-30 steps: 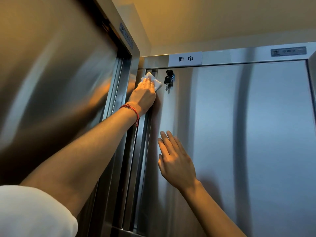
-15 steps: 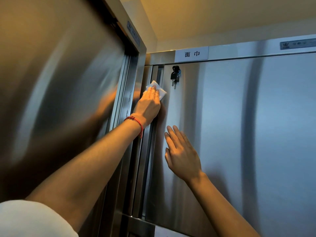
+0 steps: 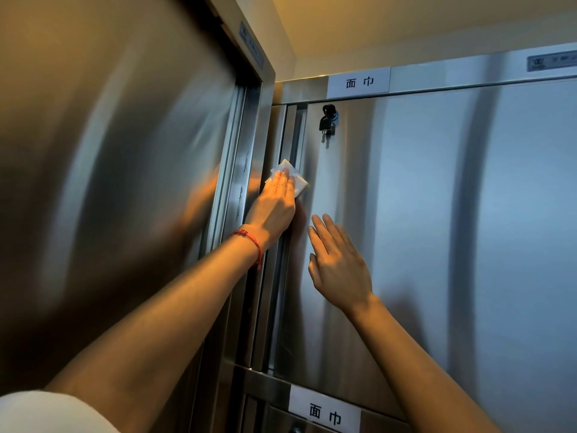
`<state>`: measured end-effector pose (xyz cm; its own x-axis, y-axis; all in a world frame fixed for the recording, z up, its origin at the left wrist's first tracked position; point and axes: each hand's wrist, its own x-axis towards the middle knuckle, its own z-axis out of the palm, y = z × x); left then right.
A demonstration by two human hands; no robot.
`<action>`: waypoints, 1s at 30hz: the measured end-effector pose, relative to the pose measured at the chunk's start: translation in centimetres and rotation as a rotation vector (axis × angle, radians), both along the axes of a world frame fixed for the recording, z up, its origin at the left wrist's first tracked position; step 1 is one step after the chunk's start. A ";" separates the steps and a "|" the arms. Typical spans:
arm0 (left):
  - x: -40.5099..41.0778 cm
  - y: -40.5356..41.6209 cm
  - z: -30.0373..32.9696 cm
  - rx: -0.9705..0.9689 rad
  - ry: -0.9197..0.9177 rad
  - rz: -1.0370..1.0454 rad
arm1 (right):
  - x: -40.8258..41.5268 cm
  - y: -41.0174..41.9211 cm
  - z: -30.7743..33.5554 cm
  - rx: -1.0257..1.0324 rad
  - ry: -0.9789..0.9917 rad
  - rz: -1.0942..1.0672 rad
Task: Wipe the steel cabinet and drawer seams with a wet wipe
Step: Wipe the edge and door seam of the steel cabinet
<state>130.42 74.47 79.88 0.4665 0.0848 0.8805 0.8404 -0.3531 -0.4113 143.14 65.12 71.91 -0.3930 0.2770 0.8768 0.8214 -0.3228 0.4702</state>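
A steel cabinet door (image 3: 437,214) fills the right half of the view, with a vertical seam (image 3: 292,142) along its left edge. My left hand (image 3: 274,207), with a red cord on its wrist, presses a folded white wet wipe (image 3: 293,179) flat against that seam with straight fingers. Most of the wipe is hidden under the fingers. My right hand (image 3: 337,260) lies flat on the door just right of the left hand, fingers straight and pointing up, holding nothing.
A black key (image 3: 327,121) hangs in the lock near the door's top left corner. White labels sit on the top rail (image 3: 358,82) and on the lower rail (image 3: 324,414). A second steel cabinet (image 3: 125,182) stands close on the left.
My left hand has slid the wipe down the seam, away from the key. The right hand has stayed flat on the door. The view has tilted so the lower rail shows.
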 end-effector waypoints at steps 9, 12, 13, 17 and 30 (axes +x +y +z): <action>-0.1 0.1 -3.2 -0.006 -0.003 -0.013 | -0.1 -0.1 0.0 -0.011 -0.005 0.000; -0.2 0.1 -4.1 0.016 0.011 -0.004 | -0.1 -0.2 0.0 -0.020 0.001 0.008; -0.2 0.1 -4.3 0.012 0.016 -0.004 | -0.1 -0.2 0.0 -0.024 0.005 0.008; -0.3 0.1 -3.5 -0.026 0.013 -0.041 | -0.2 -0.2 -0.1 -0.032 0.010 0.008; -0.2 0.4 -4.9 -0.011 -0.002 -0.080 | -0.2 -0.1 -0.1 -0.010 -0.003 0.006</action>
<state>130.23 74.82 75.01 0.4701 0.0576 0.8807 0.8104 -0.4234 -0.4049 142.91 65.01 71.80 -0.3973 0.2832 0.8729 0.8222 -0.3128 0.4756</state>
